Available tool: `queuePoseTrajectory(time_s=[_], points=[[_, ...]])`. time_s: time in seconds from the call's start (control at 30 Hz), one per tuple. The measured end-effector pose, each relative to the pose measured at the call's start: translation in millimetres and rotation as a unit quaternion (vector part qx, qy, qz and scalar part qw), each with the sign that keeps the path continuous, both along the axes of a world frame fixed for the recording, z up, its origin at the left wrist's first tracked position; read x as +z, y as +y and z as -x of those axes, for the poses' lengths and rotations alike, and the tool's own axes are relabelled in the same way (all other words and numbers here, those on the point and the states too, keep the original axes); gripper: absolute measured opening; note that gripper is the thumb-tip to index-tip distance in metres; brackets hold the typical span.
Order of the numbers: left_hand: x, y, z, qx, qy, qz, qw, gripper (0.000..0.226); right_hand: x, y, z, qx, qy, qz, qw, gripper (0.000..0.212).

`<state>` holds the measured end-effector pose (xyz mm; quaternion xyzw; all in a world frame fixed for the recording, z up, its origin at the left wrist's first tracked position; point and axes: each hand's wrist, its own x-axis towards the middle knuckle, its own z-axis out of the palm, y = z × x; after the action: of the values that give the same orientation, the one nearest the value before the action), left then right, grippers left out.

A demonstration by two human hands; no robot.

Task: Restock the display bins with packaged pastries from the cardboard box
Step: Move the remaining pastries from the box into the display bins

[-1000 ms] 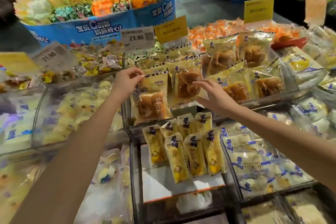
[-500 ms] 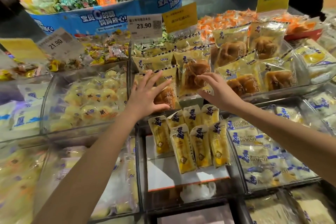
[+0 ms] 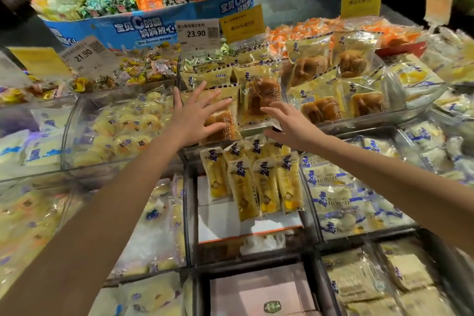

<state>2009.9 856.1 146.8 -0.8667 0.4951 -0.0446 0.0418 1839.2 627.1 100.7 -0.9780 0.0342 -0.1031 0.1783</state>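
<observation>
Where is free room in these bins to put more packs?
The middle bin is bare in its front half: white liner between the long yellow packs and the front wall. The brown bread packs behind it and the blue-and-white packs to its right are crowded.

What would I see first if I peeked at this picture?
Two bare arms reach in from below: the left hand lies spread on a brown pastry pack in the middle, and the right hand is open just beside it. Behind them, at the top, a big blue tub piled with bright sweets stands out, with a 23.90 price tag in front.
</observation>
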Motion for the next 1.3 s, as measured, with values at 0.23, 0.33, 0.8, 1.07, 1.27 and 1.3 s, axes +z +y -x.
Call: queuePoseTrajectory(time_s=[0.23,0.33,0.8,1.07,1.27,1.3], points=[[10,-5,79,-0.033,0.042,0.034,0.998,0.062,29,-6,72,-0.010,0.000,0.037,0.999,0.069],[6,-19,118,-0.035,0.069,0.063,0.995,0.061,34,-15,115,-0.011,0.007,0.047,0.999,0.068],[-7,-143,284,-0.309,0.120,0.088,0.939,0.065,40,-19,363,-0.248,0.046,0.065,0.966,0.067],[-33,-213,454,-0.507,0.137,0.034,0.850,0.067,5,26,565,-0.460,0.101,0.030,0.882,0.072],[-47,-260,622,-0.644,0.126,-0.001,0.755,0.065,-3,67,728,-0.602,0.120,-0.001,0.789,0.074],[-47,-267,654,-0.659,0.124,-0.010,0.742,0.066,-3,74,757,-0.622,0.121,0.000,0.774,0.074]])
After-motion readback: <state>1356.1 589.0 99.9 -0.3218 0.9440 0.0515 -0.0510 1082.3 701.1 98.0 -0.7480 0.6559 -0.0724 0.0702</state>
